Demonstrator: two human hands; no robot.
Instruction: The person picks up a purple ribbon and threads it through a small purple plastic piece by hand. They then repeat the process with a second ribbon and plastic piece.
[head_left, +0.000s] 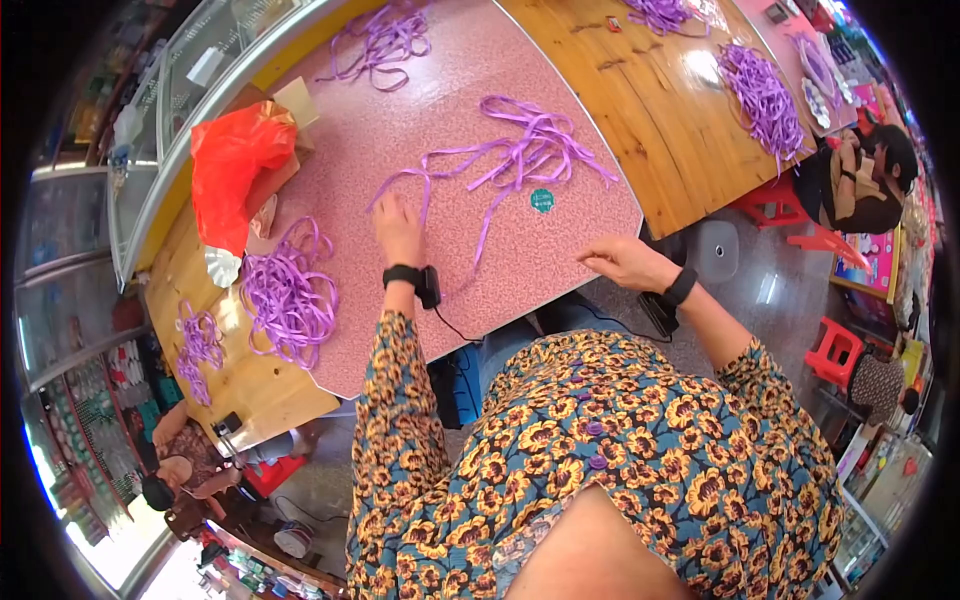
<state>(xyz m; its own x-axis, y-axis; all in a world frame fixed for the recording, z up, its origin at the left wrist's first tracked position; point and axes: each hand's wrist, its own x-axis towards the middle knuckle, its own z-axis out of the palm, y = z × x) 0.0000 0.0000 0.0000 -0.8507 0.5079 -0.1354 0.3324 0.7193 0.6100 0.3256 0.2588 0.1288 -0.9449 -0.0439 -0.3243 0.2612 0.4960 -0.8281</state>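
"How's the grip?"
"Left fingertips meet a purple ribbon (427, 182); whether left hand (398, 230) or right hand (628, 263) pinches anything, I can't tell."
"Progress?"
"Some strands trail free; the tangle (525, 152) toward twelve o'clock seems unsorted. Big heap (288, 298), nine; dense heap (762, 102), two."

Purple ribbons (520, 158), loosely tangled; on pink tabletop (470, 70)

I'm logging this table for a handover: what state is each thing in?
Middle ribbon: loosely looped, spread out
Left hand: at middle ribbon's strand, grip unclear
Right hand: fingers bent, grip unclear
Larger left ribbon heap: tangled
Red plastic bag: crumpled
Teal tag: flat on pink tabletop
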